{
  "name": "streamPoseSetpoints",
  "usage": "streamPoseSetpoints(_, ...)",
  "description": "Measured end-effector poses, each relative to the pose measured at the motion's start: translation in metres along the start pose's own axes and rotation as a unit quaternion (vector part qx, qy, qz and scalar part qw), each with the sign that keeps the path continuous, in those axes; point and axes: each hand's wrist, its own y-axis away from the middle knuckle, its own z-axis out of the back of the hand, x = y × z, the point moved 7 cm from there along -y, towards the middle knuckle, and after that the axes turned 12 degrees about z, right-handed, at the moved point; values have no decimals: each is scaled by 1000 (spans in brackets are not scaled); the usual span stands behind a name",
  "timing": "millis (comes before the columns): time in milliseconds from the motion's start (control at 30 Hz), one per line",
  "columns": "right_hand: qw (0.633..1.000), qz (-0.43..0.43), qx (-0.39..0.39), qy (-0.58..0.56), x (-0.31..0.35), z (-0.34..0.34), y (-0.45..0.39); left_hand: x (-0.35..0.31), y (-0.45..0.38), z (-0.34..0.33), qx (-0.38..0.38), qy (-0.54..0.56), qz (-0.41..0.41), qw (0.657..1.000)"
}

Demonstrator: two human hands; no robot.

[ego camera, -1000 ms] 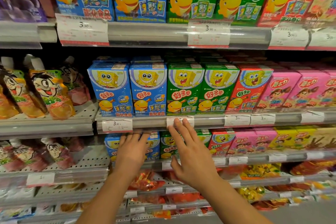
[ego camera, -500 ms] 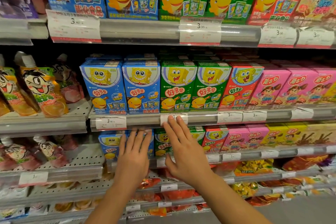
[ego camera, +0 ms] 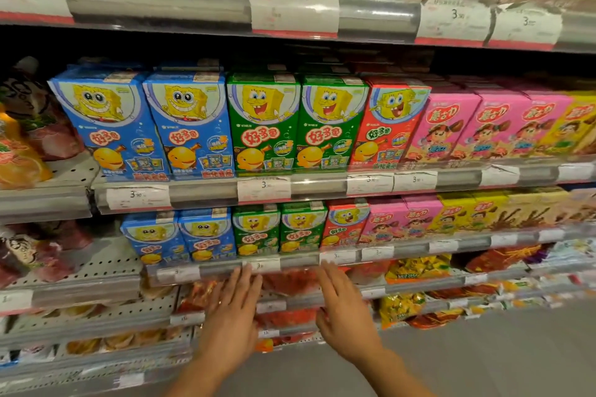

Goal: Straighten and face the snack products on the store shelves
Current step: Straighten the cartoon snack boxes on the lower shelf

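The snack boxes stand upright in tight rows on two shelves, fronts facing out. On the upper of these shelves, two blue boxes (ego camera: 145,126) sit at the left, two green boxes (ego camera: 296,122) touch them on the right, then one red box (ego camera: 387,126), then pink boxes (ego camera: 477,129) running off to the right. The shelf below (ego camera: 290,263) carries the same order in smaller view: blue, green (ego camera: 280,229), red, pink, then yellow boxes (ego camera: 467,213). White price tags (ego camera: 263,188) hang along the clear rail at each shelf's front edge.

Both hands are raised just under the lower shelf's rail, palms toward the shelves. The left hand (ego camera: 230,316) has its fingers straight and close together, tips at the rail below the green boxes, holding nothing. The right hand (ego camera: 346,316) also has straight, slightly spread fingers, tips near the rail under the red box, holding nothing.

Red bags (ego camera: 290,282) lie on the shelf behind the hands, yellow bags (ego camera: 416,267) to their right. Drink pouches (ego camera: 22,155) fill the shelves at far left.
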Motion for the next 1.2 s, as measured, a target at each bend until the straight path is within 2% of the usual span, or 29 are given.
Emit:
streamPoseSetpoints(167,996,-72,46,11,-62,-17,10,-6,-14,-10,6,-27,25,999)
streamPoseSetpoints(500,995,-26,84,42,-97,-27,23,-20,-16,-36,73,0,109,991)
streamPoseSetpoints(667,991,-37,116,52,-110,-34,27,-26,-14,-33,50,34,120,991)
streamPoseSetpoints(833,992,-43,118,-6,-104,-32,26,-25,-15,-34,23,55,138,989)
streamPoseSetpoints(1033,988,-70,139,14,-98,-31,24,-25,-16,-43,-24,57,151,987)
streamPoseSetpoints(1200,997,-36,72,21,-109,-26,31,-25,-23,-59,-91,63,142,984)
